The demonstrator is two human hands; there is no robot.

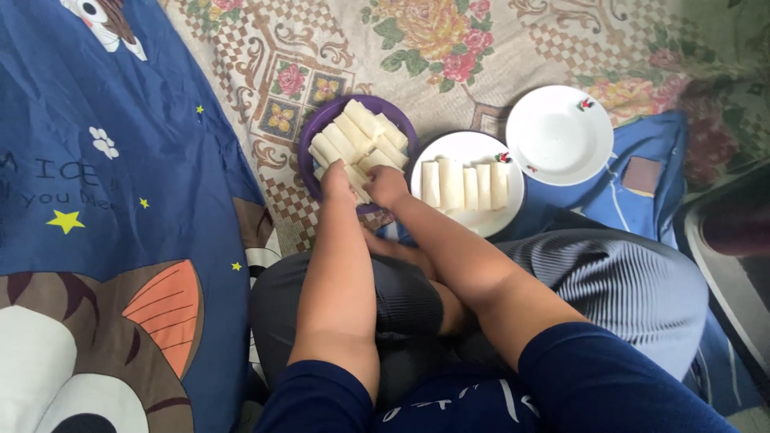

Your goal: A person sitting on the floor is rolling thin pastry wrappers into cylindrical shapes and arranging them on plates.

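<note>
A purple plate holds several pale rolled wrappers piled across it. My left hand and my right hand both rest at the plate's near edge, fingers closed around one pale roll between them. Beside it to the right, a white plate carries several similar rolls laid side by side in a row.
An empty white plate with a small red mark sits at the right. All plates lie on a floral mat. A blue cartoon-print blanket covers the left. My crossed legs in grey trousers fill the foreground.
</note>
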